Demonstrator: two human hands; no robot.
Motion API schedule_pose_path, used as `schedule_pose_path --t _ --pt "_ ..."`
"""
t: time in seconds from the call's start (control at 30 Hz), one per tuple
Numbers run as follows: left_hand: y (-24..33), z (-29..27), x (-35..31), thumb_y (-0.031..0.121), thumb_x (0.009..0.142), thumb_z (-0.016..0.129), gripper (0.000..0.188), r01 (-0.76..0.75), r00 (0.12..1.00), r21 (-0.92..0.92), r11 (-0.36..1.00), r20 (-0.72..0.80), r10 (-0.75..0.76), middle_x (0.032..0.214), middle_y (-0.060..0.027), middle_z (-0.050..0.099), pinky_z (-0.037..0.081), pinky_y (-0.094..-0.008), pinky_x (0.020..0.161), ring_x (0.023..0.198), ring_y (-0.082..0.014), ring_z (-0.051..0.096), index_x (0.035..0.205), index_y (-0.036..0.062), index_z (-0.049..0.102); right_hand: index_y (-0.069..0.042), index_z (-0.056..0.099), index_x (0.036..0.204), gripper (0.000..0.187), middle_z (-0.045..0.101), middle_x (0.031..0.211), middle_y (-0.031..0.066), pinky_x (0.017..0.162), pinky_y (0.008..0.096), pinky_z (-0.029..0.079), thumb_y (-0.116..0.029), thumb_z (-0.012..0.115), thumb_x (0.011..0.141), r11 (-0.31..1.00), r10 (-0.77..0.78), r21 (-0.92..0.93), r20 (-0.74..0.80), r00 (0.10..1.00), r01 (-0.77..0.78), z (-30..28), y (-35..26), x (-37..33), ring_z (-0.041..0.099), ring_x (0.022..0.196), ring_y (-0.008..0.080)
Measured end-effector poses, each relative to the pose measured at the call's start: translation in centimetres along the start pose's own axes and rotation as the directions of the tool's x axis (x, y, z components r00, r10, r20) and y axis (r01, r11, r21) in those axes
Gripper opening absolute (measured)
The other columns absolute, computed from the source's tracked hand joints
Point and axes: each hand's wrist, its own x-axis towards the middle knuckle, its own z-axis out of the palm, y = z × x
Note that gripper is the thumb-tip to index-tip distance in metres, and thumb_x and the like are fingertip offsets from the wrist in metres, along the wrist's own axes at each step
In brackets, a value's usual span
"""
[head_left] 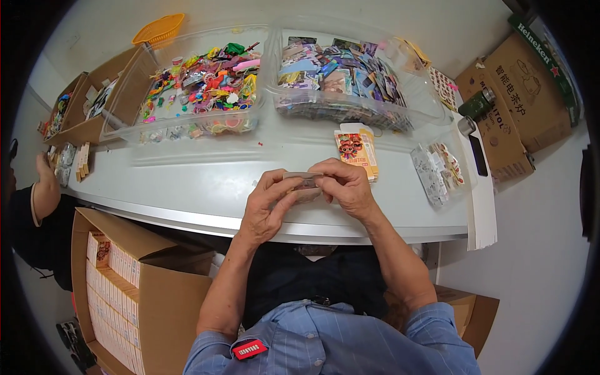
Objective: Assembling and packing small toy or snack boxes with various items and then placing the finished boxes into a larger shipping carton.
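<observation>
Over the table's near edge, both hands hold a small translucent plastic packet (306, 193); what is inside it cannot be made out. My left hand (267, 205) pinches one end, and my right hand (350, 189) grips the other with bent fingers. Just beyond my right hand lies a small yellow-orange carton (367, 152) with a cartoon picture and a raised flap. Farther back, a clear bin (284, 100) holds a heap of glossy picture cards (356, 76). To its left, another clear bin (122, 130) contains colourful small plastic toys (219, 81).
Clear packets (431, 178) lie at right, beside a white device (478, 187) and a dark green bottle (476, 105). A cardboard box (169, 306) of small cartons stands lower left. Another person's hand (46, 184) is at far left. A yellow basket (159, 28) sits behind.
</observation>
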Motion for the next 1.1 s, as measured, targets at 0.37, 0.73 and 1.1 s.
schedule_pose_path --t 0.37,0.73,1.1 --pt "-0.7 0.0 -0.3 0.003 0.091 0.073 0.033 0.334 0.941 -0.41 0.849 0.093 -0.326 0.121 -0.0114 0.067 0.059 -0.0276 0.083 0.1 -0.0152 0.066 0.124 0.0005 0.066 -0.004 0.076 0.112 0.026 0.07 0.103 0.008 0.074 0.0265 0.051 -0.001 0.076 0.087 0.92 -0.277 -0.266 0.076 0.958 0.288 -0.5 1.6 -1.2 0.064 0.087 0.0135" --pt "2.1 -0.2 -0.8 -0.004 0.091 0.069 0.022 0.345 0.937 -0.42 0.839 0.101 -0.335 0.123 -0.016 0.067 0.062 -0.0257 0.075 0.106 -0.0188 0.068 0.112 0.0 0.07 -0.003 0.076 0.106 0.021 0.07 0.1 0.0083 0.074 0.0266 0.05 -0.001 0.074 0.086 0.93 -0.203 -0.31 0.009 0.979 0.196 0.7 -1.1 -2.7 0.061 0.084 0.0123" --pt "3.2 -0.4 -1.2 0.0 0.093 0.068 0.022 0.394 0.916 -0.433 0.811 0.119 -0.382 0.121 -0.0131 0.067 0.061 -0.0241 0.073 0.103 -0.0175 0.068 0.115 0.0003 0.071 -0.001 0.075 0.107 0.021 0.069 0.093 0.0073 0.073 0.0263 0.049 -0.005 0.073 0.086 0.935 -0.156 -0.317 0.035 0.987 0.159 1.4 -2.2 -3.1 0.061 0.08 0.0122"
